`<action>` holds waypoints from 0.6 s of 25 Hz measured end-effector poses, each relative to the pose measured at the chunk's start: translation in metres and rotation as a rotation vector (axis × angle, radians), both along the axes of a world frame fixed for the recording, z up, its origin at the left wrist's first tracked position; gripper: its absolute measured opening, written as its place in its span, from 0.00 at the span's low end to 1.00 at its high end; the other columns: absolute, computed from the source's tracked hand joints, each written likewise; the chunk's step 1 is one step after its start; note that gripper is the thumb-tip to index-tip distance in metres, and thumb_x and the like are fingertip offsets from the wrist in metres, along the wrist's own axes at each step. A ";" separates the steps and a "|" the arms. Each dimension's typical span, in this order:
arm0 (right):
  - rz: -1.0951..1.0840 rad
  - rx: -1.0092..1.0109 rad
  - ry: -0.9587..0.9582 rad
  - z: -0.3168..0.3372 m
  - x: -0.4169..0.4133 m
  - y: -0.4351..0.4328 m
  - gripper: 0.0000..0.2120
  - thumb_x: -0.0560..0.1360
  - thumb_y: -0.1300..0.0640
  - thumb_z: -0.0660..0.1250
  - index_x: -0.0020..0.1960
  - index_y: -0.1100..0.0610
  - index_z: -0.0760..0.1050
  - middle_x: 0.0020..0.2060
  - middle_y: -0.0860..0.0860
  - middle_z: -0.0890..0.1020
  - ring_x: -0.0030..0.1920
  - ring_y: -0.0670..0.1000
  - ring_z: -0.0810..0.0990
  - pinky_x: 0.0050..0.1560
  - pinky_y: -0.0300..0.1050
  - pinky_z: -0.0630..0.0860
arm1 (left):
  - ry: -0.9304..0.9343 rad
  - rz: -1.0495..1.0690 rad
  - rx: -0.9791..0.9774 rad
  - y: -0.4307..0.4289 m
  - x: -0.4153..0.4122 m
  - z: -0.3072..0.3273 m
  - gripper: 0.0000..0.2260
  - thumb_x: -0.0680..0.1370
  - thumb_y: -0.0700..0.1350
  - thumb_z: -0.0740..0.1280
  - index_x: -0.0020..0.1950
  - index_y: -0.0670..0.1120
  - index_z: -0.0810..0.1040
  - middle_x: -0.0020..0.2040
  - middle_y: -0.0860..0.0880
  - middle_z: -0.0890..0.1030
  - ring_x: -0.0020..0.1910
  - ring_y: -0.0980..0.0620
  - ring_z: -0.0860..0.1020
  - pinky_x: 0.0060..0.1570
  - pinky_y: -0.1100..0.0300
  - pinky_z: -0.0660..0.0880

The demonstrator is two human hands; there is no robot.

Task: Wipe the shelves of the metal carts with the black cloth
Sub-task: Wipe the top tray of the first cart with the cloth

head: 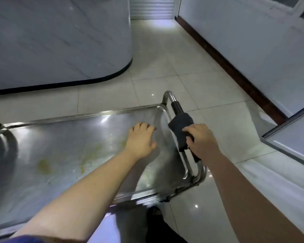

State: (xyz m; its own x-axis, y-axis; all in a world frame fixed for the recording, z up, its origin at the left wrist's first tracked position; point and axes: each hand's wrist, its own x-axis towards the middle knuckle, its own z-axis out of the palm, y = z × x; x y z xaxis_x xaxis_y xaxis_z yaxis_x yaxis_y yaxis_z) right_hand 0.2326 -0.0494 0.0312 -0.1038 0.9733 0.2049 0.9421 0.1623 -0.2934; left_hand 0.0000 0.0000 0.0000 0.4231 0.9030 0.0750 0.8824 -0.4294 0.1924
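A stainless steel cart fills the lower left, its top shelf point(63, 146) shiny with yellowish stains. My left hand point(141, 139) lies flat on the shelf near its right end, fingers spread. The black cloth point(180, 128) is draped over the cart's handle bar point(176, 105) at the right end. My right hand point(201, 140) grips the cloth and the bar together, fingers curled round them.
A curved white marble-look counter point(60, 41) with a black base stands behind the cart. Pale floor tiles point(182, 71) run back along a corridor. A white wall with a dark skirting board point(235, 71) is on the right, and a framed panel point(291, 137) juts in at the right edge.
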 end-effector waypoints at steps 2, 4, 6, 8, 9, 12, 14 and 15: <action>-0.021 -0.034 0.006 -0.006 0.028 0.028 0.15 0.71 0.66 0.69 0.58 0.60 0.81 0.53 0.56 0.82 0.56 0.61 0.77 0.55 0.58 0.74 | -0.042 -0.015 -0.075 0.023 0.035 -0.005 0.24 0.75 0.56 0.65 0.70 0.52 0.70 0.66 0.47 0.72 0.67 0.44 0.64 0.61 0.49 0.62; -0.027 -0.133 0.000 -0.013 0.047 0.060 0.16 0.75 0.62 0.66 0.62 0.57 0.78 0.57 0.55 0.80 0.59 0.59 0.74 0.60 0.55 0.71 | -0.048 -0.012 -0.142 0.046 0.068 -0.010 0.23 0.77 0.57 0.65 0.70 0.52 0.69 0.66 0.48 0.72 0.68 0.44 0.64 0.61 0.49 0.63; -0.020 -0.214 -0.016 -0.023 0.060 0.090 0.18 0.77 0.59 0.63 0.66 0.54 0.75 0.60 0.52 0.78 0.62 0.57 0.71 0.62 0.54 0.70 | -0.064 -0.002 -0.195 0.064 0.090 -0.020 0.23 0.78 0.58 0.64 0.70 0.51 0.69 0.66 0.48 0.72 0.67 0.46 0.63 0.61 0.51 0.63; -0.026 -0.352 -0.011 -0.033 0.073 0.112 0.21 0.77 0.59 0.61 0.69 0.50 0.71 0.62 0.52 0.77 0.63 0.57 0.70 0.62 0.54 0.70 | -0.069 0.020 -0.282 0.080 0.102 -0.030 0.25 0.78 0.59 0.65 0.71 0.50 0.68 0.67 0.48 0.72 0.68 0.46 0.63 0.61 0.52 0.63; -0.024 -0.448 0.014 -0.038 0.080 0.120 0.23 0.77 0.59 0.61 0.71 0.48 0.69 0.62 0.53 0.76 0.63 0.58 0.70 0.62 0.55 0.71 | -0.079 0.039 -0.319 0.087 0.106 -0.034 0.26 0.77 0.59 0.66 0.71 0.50 0.68 0.67 0.48 0.72 0.69 0.46 0.62 0.62 0.52 0.63; -0.036 -0.653 0.172 -0.046 0.089 0.138 0.26 0.75 0.60 0.62 0.71 0.45 0.66 0.63 0.55 0.71 0.60 0.58 0.73 0.60 0.54 0.73 | -0.132 0.053 -0.403 0.105 0.109 -0.042 0.28 0.74 0.59 0.70 0.71 0.51 0.70 0.68 0.49 0.73 0.69 0.46 0.62 0.62 0.52 0.62; -0.006 -0.668 0.295 -0.050 0.088 0.143 0.25 0.74 0.63 0.63 0.68 0.47 0.67 0.64 0.53 0.72 0.56 0.53 0.75 0.52 0.46 0.74 | -0.178 0.018 -0.469 0.113 0.108 -0.045 0.27 0.73 0.57 0.72 0.69 0.52 0.72 0.67 0.51 0.74 0.68 0.46 0.62 0.62 0.52 0.62; 0.007 -0.662 0.340 -0.051 0.088 0.144 0.24 0.73 0.64 0.63 0.67 0.48 0.67 0.64 0.52 0.72 0.54 0.51 0.75 0.47 0.42 0.73 | -0.211 0.003 -0.501 0.115 0.107 -0.046 0.25 0.72 0.56 0.73 0.67 0.52 0.74 0.66 0.51 0.75 0.67 0.47 0.62 0.62 0.52 0.63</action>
State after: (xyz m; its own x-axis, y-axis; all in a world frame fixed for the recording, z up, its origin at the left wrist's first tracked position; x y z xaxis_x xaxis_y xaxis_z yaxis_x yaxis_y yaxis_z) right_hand 0.3205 0.0950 -0.0201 -0.1454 0.9040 -0.4021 0.7816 -0.1442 -0.6069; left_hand 0.1070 0.1151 -0.0459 0.4428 0.8511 -0.2821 0.8036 -0.2371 0.5460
